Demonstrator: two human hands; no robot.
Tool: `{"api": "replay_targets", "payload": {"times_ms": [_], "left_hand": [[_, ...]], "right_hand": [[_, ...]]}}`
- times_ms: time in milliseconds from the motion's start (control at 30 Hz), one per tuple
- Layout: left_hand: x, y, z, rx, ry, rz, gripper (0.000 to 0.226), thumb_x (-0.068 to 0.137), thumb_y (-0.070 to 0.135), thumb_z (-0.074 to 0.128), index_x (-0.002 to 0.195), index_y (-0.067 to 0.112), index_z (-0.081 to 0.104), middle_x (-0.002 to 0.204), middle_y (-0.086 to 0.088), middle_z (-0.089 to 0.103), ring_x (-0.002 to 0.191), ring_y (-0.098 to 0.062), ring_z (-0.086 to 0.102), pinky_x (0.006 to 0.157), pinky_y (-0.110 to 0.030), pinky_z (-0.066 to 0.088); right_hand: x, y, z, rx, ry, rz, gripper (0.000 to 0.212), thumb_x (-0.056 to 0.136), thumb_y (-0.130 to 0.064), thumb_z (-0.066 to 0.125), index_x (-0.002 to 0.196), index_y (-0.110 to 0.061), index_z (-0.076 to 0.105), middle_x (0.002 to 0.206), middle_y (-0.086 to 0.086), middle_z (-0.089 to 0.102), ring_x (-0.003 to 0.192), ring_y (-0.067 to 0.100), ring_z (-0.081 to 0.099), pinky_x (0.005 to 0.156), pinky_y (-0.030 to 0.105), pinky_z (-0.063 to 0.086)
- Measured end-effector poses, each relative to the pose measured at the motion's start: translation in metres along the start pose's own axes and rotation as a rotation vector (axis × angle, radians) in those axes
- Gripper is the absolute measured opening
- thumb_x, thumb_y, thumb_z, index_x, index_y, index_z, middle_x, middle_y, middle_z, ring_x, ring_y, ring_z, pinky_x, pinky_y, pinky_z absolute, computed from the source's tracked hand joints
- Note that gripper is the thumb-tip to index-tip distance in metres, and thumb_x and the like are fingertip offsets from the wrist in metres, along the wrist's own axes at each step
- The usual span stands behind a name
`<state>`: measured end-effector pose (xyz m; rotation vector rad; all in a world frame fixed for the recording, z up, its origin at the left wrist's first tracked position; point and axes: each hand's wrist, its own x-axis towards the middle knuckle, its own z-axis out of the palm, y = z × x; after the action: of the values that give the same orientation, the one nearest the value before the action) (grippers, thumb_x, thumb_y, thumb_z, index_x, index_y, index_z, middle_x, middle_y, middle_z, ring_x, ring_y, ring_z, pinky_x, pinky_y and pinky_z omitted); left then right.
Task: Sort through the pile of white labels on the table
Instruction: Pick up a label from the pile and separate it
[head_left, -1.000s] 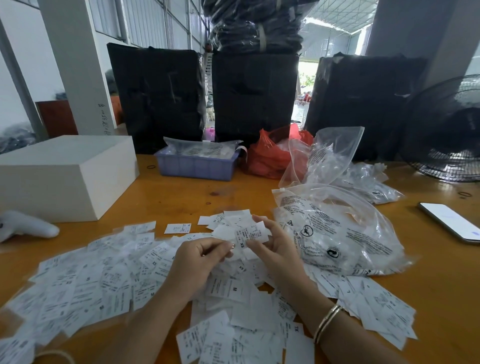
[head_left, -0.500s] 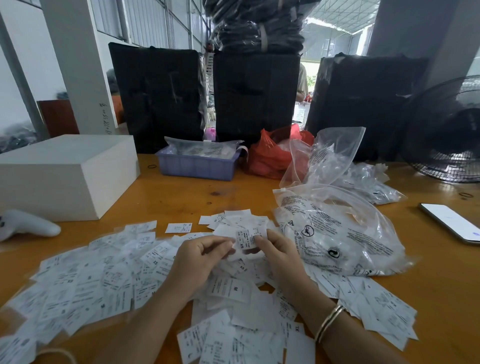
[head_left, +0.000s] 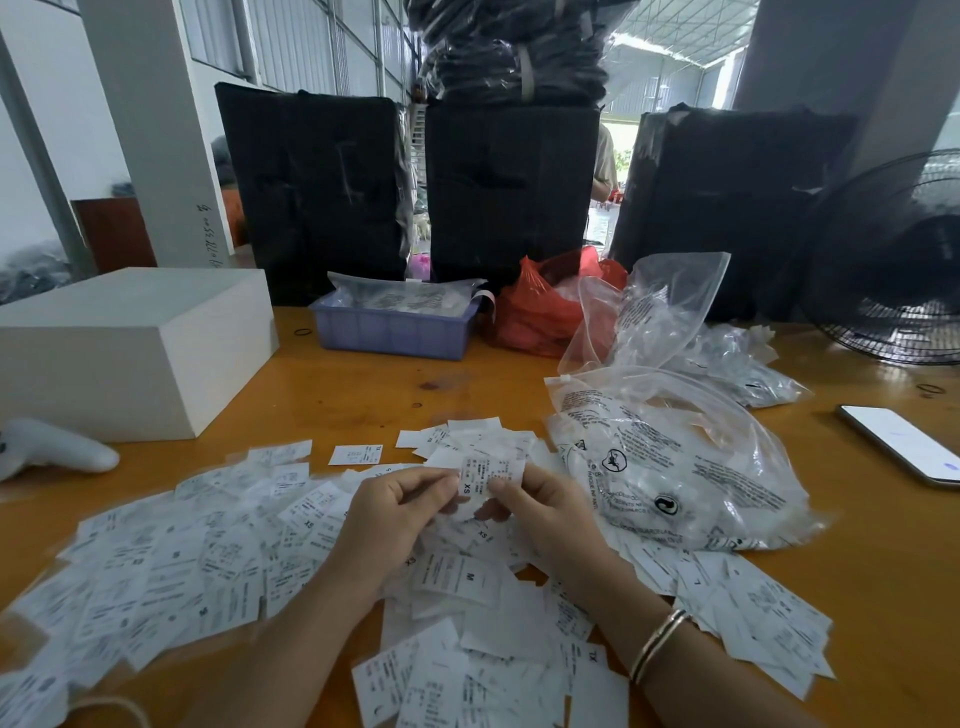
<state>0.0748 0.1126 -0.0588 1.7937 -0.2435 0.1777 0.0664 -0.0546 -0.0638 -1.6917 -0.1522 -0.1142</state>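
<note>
Head view, single entry.

Hands: left hand (head_left: 395, 512) and right hand (head_left: 545, 512) meet above the middle of the tabletop (head_left: 363, 395). Fingers of both are curled; together they pinch one label (head_left: 491, 475) by its side edges, held up just above the pile. A bracelet (head_left: 658, 644) sits on the right wrist.

Labels: pile of white labels (head_left: 208, 561) spreads loosely from the near left corner across the near edge to the right, overlapping and facing all ways. A single label (head_left: 356, 454) lies apart, toward the far side of the pile.

Progress, as judged: early. No separate sorted stacks can be made out; nearly the whole pile looks unsorted, with one label under inspection.

Legible writing: "XS" on the held label; "M" on a label (head_left: 457, 577) just below the hands; "XS" on one to the left of the hands; "XL" on another near the right forearm. Finer print is too small to read.

Other items: printed clear bag (head_left: 675, 467), just beside the right hand, warning text unreadable; white box (head_left: 124, 348) at the far left; blue tray (head_left: 392, 327) at the far edge; red bag (head_left: 540, 312) beside it; phone (head_left: 904, 441) at the right edge; fan (head_left: 893, 260) at the far right corner.
</note>
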Motion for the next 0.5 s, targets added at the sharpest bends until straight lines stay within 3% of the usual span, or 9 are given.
{"api": "replay_targets", "payload": {"times_ms": [167,367,500], "left_hand": [[0.0009,0.0003,-0.0021,-0.011,-0.010,0.015,0.013,0.086,0.023,0.065,0.082,0.035,0.070,0.076,0.015,0.073,0.073,0.002,0.067,0.059,-0.006,0.047],[0.0004,-0.0002,-0.0018,0.015,-0.025,0.002,0.013,0.085,0.024,0.068,0.079,0.035,0.070,0.075,0.015,0.073,0.071,0.002,0.067,0.058,-0.008,0.048],[-0.0007,0.0021,-0.0015,0.026,-0.020,-0.021,0.013,0.086,0.029,0.066,0.076,0.036,0.069,0.072,0.020,0.071,0.068,0.006,0.064,0.054,-0.004,0.044]], "right_hand": [[-0.0004,0.0006,0.0006,-0.055,0.031,-0.025,0.014,0.092,-0.014,0.056,0.083,-0.007,0.065,0.069,0.000,0.072,0.066,0.007,0.065,0.062,0.017,0.050],[-0.0012,0.0034,0.0004,-0.178,0.033,-0.060,0.013,0.090,-0.015,0.058,0.081,-0.008,0.064,0.074,0.006,0.072,0.067,0.025,0.066,0.057,0.030,0.047],[-0.0025,0.0015,0.0004,-0.140,0.013,-0.084,0.026,0.085,-0.021,0.060,0.086,0.004,0.062,0.081,0.018,0.069,0.079,0.037,0.067,0.065,0.050,0.053]]}}
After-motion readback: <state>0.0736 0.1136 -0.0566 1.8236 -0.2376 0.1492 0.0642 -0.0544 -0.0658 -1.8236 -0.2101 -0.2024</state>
